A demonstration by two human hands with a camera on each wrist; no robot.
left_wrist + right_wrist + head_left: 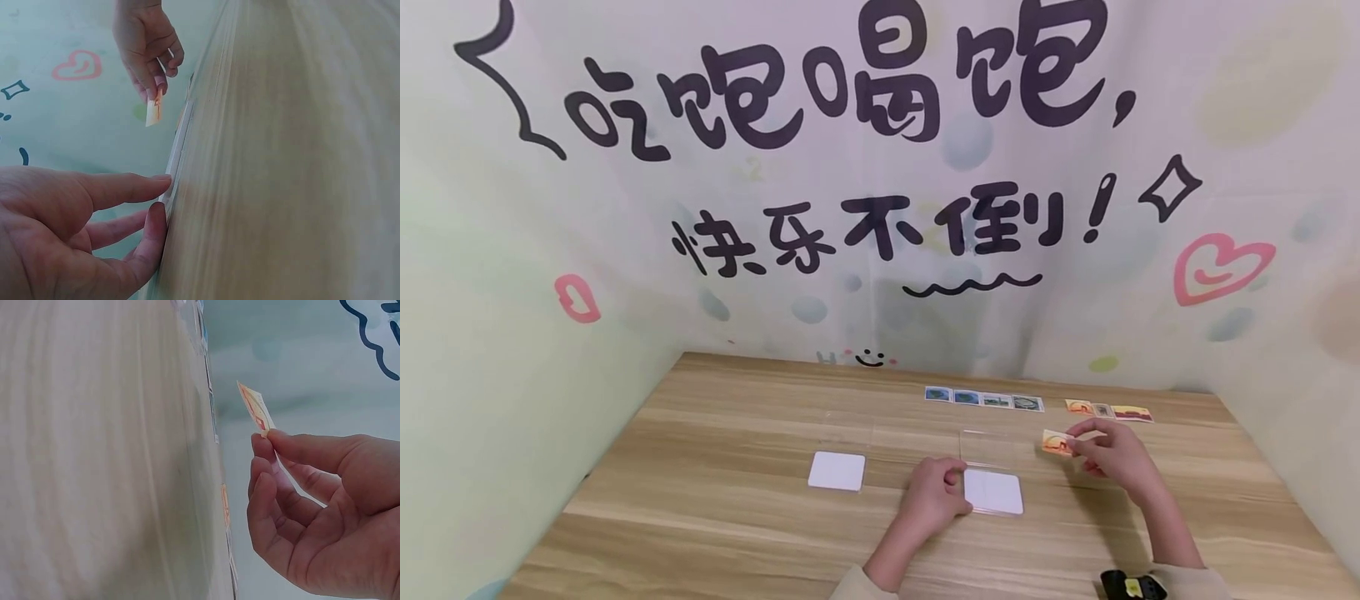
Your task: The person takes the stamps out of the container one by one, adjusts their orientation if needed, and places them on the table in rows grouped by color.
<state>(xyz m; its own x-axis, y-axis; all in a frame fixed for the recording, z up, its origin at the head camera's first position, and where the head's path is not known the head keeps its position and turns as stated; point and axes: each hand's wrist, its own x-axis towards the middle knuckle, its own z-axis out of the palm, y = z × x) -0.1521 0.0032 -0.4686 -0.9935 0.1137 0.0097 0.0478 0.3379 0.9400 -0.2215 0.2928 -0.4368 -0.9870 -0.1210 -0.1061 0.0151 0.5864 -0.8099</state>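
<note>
My right hand (1112, 457) pinches a small stamp (1057, 442) by its edge between thumb and fingertips, raised above the table. The stamp has an orange picture and a pale border; in the right wrist view the stamp (255, 406) is tilted. My left hand (931, 500) holds the left edge of a clear flat case (988, 448) with thumb and index finger. A white card (993, 492) lies in its front half, and the transparent half stands behind. In the left wrist view, the fingertips of the left hand (94, 228) meet the case's thin edge.
Another white card (837, 471) lies to the left, a faint transparent panel behind it. A row of several blue-green stamps (983, 399) lies at the back of the wooden table (715, 517). Orange and grey stamps (1108, 411) lie back right. A printed curtain (880, 317) hangs behind.
</note>
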